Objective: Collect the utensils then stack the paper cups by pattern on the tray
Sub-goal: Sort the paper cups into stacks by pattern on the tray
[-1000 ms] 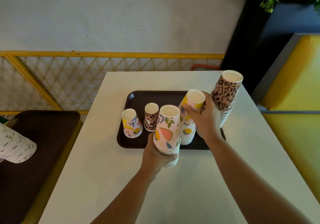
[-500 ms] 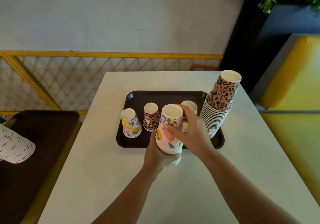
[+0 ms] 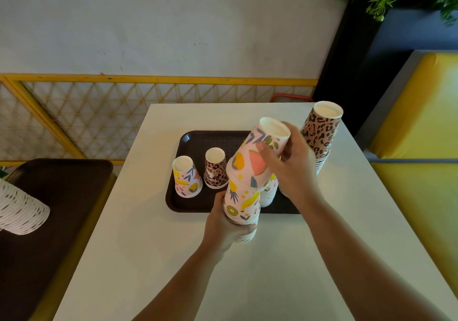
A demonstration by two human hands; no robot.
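Left hand (image 3: 224, 224) gripping fruit-pattern cup stack (image 3: 241, 205) at tray (image 3: 190, 205) near edge, right hand (image 3: 288, 169) pinching tilted top cup (image 3: 257, 155) directly above stack

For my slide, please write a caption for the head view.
Right hand tilts the top fruit-pattern cup off the stack held by the left hand.

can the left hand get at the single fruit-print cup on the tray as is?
Probably not yet. The left hand grips the base of the fruit-print stack, so it is occupied. The single fruit-print cup stands upside down on the tray, nothing over it; the path looks free once the stack is set down.
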